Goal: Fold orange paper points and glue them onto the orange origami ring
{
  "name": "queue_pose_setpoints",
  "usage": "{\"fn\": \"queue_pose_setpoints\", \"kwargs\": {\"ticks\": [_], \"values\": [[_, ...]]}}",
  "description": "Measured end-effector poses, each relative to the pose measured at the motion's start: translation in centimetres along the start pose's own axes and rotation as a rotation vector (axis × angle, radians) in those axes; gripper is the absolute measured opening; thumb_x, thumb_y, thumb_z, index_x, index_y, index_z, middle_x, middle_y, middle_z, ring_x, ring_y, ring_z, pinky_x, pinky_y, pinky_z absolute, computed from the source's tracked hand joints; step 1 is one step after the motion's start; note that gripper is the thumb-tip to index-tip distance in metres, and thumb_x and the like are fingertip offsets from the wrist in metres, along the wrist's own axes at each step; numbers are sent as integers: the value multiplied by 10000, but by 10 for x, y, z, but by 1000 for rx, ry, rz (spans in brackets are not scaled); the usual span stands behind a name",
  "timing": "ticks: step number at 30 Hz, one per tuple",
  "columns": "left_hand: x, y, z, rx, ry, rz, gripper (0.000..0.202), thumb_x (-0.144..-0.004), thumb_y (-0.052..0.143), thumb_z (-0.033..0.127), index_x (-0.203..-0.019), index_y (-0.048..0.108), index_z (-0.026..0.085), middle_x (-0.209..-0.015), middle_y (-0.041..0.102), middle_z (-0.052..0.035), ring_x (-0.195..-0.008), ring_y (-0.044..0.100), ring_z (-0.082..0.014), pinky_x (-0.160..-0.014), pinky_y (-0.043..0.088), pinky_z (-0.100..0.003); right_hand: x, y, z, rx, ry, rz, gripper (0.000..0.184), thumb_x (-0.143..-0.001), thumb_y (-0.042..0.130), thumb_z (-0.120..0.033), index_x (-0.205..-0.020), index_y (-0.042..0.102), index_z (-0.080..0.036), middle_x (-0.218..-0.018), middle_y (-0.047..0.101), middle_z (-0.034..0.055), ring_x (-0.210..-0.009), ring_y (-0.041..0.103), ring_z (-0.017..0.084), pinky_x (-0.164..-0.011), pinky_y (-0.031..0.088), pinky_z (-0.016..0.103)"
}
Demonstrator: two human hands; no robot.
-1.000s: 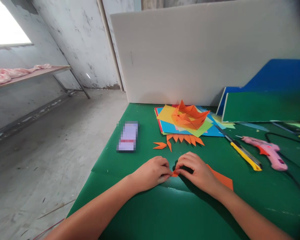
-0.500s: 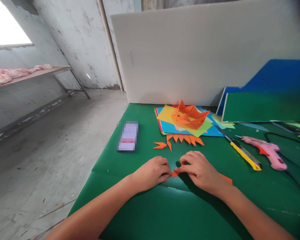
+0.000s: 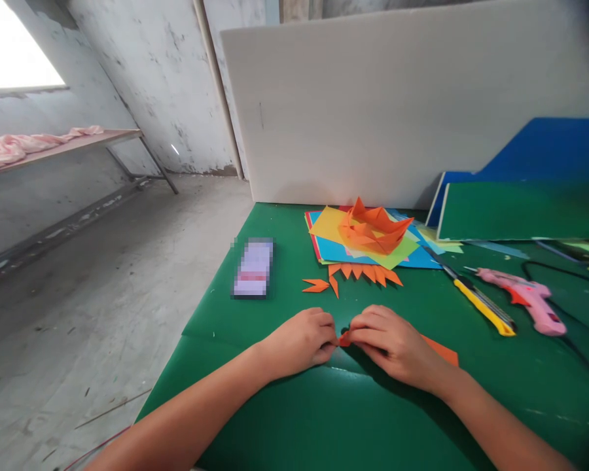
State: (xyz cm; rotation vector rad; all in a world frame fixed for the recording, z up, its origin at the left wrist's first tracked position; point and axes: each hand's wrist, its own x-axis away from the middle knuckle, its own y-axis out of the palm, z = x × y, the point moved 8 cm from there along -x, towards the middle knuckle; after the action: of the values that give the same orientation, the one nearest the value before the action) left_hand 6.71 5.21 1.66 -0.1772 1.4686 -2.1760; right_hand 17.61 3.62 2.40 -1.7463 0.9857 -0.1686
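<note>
1. Datum: the small orange paper piece (image 3: 344,339) sits on the green table (image 3: 275,425) between the two hands. All clock directions are taken from it, with 12 o'clock pointing away from the person.
2. Left hand (image 3: 307,340), at 9 o'clock: fingers curled inward, with little opening. The fingertips meet the left edge of the piece. Whether they pinch it or only press it cannot be told.
3. Right hand (image 3: 390,343), at 3 o'clock: thumb and forefinger brought together, gripping the right edge of the piece. The remaining fingers are bent. Little of the piece shows between the hands.
4. Orange sheet (image 3: 442,350), at 3 o'clock: partly hidden behind the right wrist.
5. Row of orange points (image 3: 366,271), between 12 and 1 o'clock: flat, just in front of the paper stack (image 3: 328,247). The orange paper crown (image 3: 387,242) rests on that stack.
6. Loose orange cutout (image 3: 316,286): 11 o'clock.
7. Phone (image 3: 254,268), blurred: 10 o'clock.
8. Yellow knife (image 3: 481,304): between 2 and 3 o'clock. The pink glue gun (image 3: 544,307) lies beyond it.
</note>
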Motion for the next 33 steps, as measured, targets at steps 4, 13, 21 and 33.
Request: {"fn": "queue_pose_setpoints", "kwargs": {"ticks": [4,13,21,33], "values": [[0,-1,-6,76,-39,10,138,-857,547,143,-850,684,161,-871,626,-41,-793,565,-154,-800,445,-255,-1,11,1,-37,42,-81,215,-978,452,-245,-1001,665,-225,-986,650,68,-873,574,185,-738,466,321],[1,-6,-7,155,-45,7,145,-873,544,148,-886,687,167,-908,633,-44,-851,586,-150,-811,441,-240,-2,15,-2,114,17,-123,201,-974,450,-251,-962,648,-223,-986,657,47,-841,577,185,-682,434,315],[-3,-1,0,3,-49,41,160,-898,537,207,-837,672,144,-838,620,-42,-762,547,-158,-775,445,-268,-7,17,8,-13,206,-28,106,-845,564,-131,-790,609,-209,-859,626,30,-808,560,181,-673,430,294],[-7,7,-4,35,-219,85,83,-767,597,99,-789,655,154,-814,626,-41,-779,571,-171,-756,459,-263,-11,18,14,-119,314,16,116,-764,566,-98,-711,561,-202,-780,568,13,-755,530,167,-651,400,283]]}}
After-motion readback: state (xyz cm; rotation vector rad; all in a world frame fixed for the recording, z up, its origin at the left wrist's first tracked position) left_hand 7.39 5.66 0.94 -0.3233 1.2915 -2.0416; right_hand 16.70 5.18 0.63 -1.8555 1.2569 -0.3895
